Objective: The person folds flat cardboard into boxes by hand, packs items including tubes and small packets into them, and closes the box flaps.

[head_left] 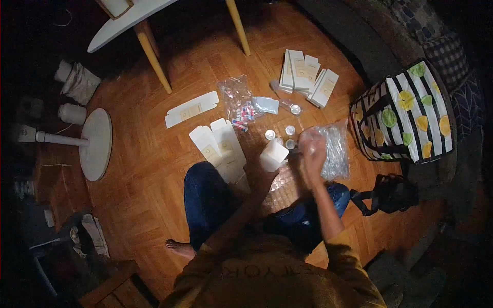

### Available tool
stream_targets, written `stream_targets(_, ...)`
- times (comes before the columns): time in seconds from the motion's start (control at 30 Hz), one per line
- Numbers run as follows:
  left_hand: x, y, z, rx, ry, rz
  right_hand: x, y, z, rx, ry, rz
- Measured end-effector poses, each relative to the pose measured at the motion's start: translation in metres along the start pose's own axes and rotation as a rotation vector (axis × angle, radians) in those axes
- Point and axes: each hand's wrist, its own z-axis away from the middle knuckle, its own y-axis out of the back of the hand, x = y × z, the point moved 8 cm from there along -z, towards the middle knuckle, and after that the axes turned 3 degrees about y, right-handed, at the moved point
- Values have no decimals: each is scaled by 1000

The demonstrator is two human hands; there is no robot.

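My left hand (262,173) holds an upright white box (274,154) above a sheet of bubble wrap (285,186). To its right, my right hand (312,154) is raised and blurred, with its fingers hidden by the blur. Small silver round tins (270,134) stand just beyond the box. Flattened white cartons (221,143) lie left of my left hand. Beside my right hand is a clear plastic bag (335,149). Farther off are a bag of small coloured tubes (245,110), a pale blue packet (266,105) and another tin (295,109) in plastic.
Stacked white boxes (305,74) lie at the back on the wooden floor (138,133). A striped fruit-print bag (411,115) and a black strapped item (393,194) are at the right. A white table (131,20) stands at the upper left, a round white base (96,145) at the left.
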Motion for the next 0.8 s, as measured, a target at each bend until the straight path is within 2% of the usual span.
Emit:
stream_targets(0.03, 2, 3, 2, 38, -41, -99, 29, 18, -15, 138, -96, -6)
stream_targets(0.1, -3, 2, 7, -16, -5, -65, 105, 31, -38, 7, -70, 439)
stream_targets(0.13, -3, 0, 6, -60, 30, -23, 127, 40, -38, 11, -67, 436)
stream_targets(0.2, -2, -2, 9, -48, 20, -27, 152, 29, -35, -392, -58, 1105)
stream_targets(0.27, -9, -8, 12, -38, 18, -35, 170, 33, -40, -386, -110, 1046)
stream_targets(0.33, -16, -14, 17, 94, -145, -173, 171, 39, -40, -380, -172, 990)
stream_targets(0.37, -13, -13, 19, 138, -200, -221, 169, 45, -41, -361, -274, 776)
stream_targets(0.4, -7, -9, 13, 26, -101, -165, 167, 48, -41, -340, -371, 560)
stream_targets(0.43, -10, -11, 12, -85, 1, -109, 171, 54, -42, -341, -374, 560)
stream_targets(0.5, -21, -15, 14, -96, 26, -136, 176, 51, -39, -488, -431, 135)
stream_targets(0.57, -23, -14, 12, -97, 51, -161, 110, 84, -63, -213, -179, 123)
stream_targets(0.63, -16, -2, 15, 8, -45, -97, 49, 118, -77, 136, -144, -269)
stream_targets(0.67, -14, -1, 16, 7, -46, -95, 33, 123, -78, 138, -144, -267)
stream_targets(0.73, -14, -2, 16, -14, 13, -45, 1, 155, -72, 387, 11, -48)
stream_targets(0.77, -12, -2, 19, -15, 9, -43, -1, 156, -61, 403, 106, 131)
stream_targets(0.8, -11, -4, 24, 2, -25, -46, 6, 144, -48, 342, 92, 143)
